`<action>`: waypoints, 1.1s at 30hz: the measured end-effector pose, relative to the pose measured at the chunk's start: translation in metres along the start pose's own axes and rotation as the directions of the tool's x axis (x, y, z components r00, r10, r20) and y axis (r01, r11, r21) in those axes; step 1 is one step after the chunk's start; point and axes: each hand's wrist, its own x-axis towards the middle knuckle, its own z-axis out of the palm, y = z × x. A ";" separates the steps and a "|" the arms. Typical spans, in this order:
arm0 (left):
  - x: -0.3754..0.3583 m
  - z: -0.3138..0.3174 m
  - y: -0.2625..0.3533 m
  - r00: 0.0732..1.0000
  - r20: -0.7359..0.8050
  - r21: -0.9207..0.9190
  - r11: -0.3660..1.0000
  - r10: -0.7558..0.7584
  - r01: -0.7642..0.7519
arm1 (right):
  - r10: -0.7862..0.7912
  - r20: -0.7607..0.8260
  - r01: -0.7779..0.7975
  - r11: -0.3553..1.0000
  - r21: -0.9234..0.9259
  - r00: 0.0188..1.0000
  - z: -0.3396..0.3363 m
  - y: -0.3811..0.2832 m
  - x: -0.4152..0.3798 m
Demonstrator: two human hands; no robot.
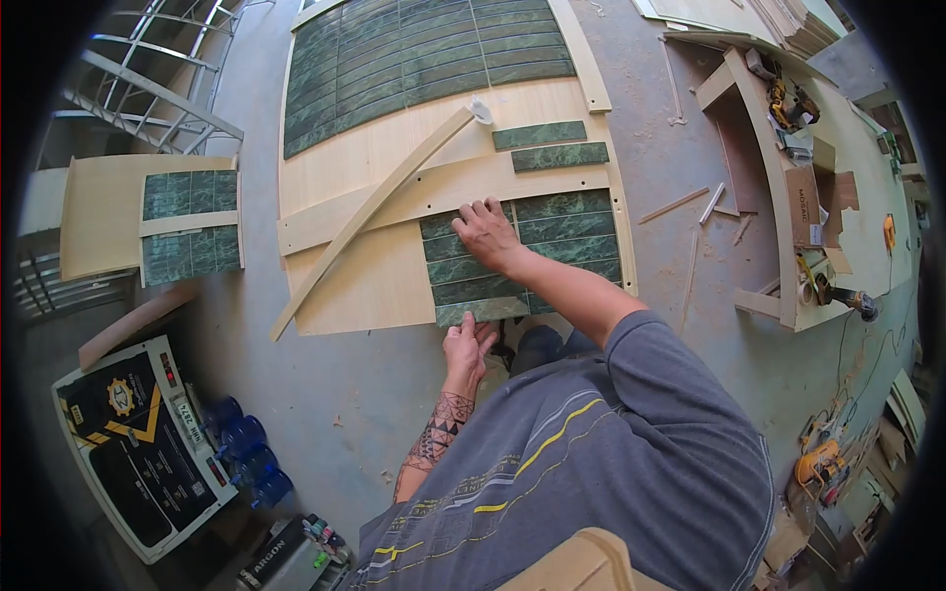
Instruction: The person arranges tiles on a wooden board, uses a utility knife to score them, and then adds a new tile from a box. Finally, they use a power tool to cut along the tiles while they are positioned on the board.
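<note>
Dark green marbled tiles (pixel 572 236) lie in rows on a pale wooden panel (pixel 365 295). My right hand (pixel 488 236) rests on the upper rows, fingers curled down by a wooden strip (pixel 552 185); what its fingertips grip, if anything, is hidden. At the near edge of the panel, my left hand (pixel 465 347) pinches a green tile (pixel 483 310), thumb on top and the other fingers underneath. Two loose tile strips (pixel 559 156) lie beyond the wooden strip. A long curved wooden strip (pixel 370 212) crosses the panel at a slant on the left.
More green tiles (pixel 424 59) cover the panel's far part. To the right, a wooden cabinet (pixel 764 187) bears drills and a cardboard box (pixel 813 207). Wood offcuts (pixel 711 204) lie on the floor. A smaller tiled panel (pixel 103 217) and a metal ladder (pixel 148 84) are left.
</note>
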 end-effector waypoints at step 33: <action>-0.011 0.030 -0.018 0.947 -0.272 -0.074 0.978 0.168 -0.195 | -0.592 0.359 0.532 0.806 0.260 0.722 0.011 0.022 0.112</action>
